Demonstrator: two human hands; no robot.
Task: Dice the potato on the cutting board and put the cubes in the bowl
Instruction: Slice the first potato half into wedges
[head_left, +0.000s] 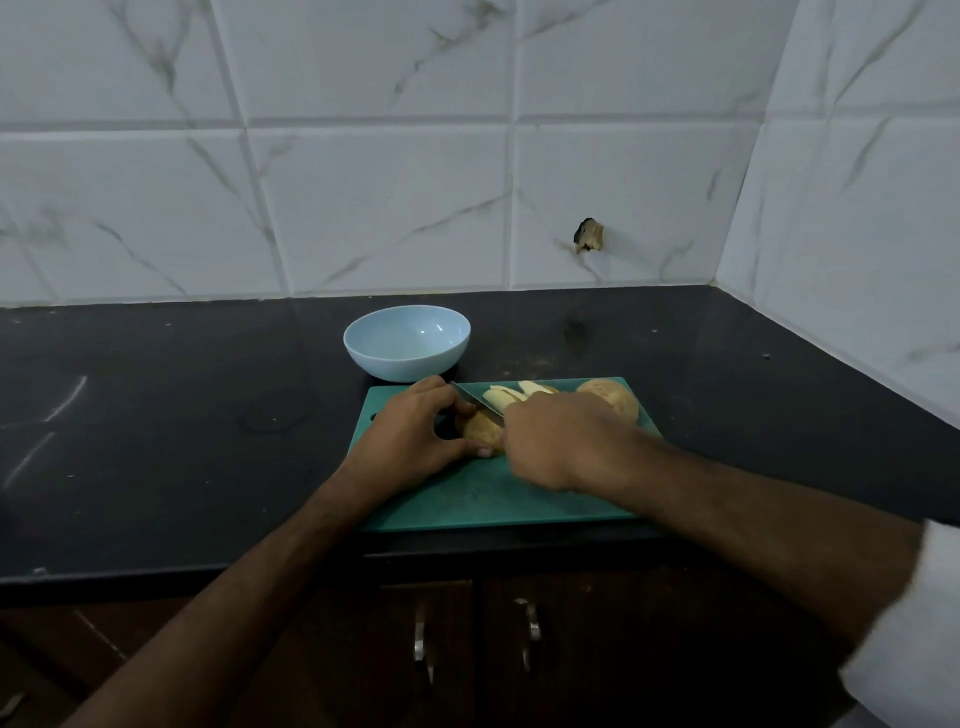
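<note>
The left hand (421, 431) grips the potato (480, 432) on the green cutting board (483, 499), fingers curled around it. The right hand (558, 441), just beside it, clasps the knife (475, 399), blade resting on the potato. Cut slices (511, 393) lie beyond the right hand; the bowl (407, 341) stands beyond the left hand

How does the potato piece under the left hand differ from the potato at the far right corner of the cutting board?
The potato piece is held by the left hand and the knife is cutting it; the other potato lies untouched. The held piece sits mid-board beside pale slices; the other potato sits at the far right corner of the cutting board. The held piece looks smaller, though hands hide part of each. Both have tan skin and rest on the board.
</note>
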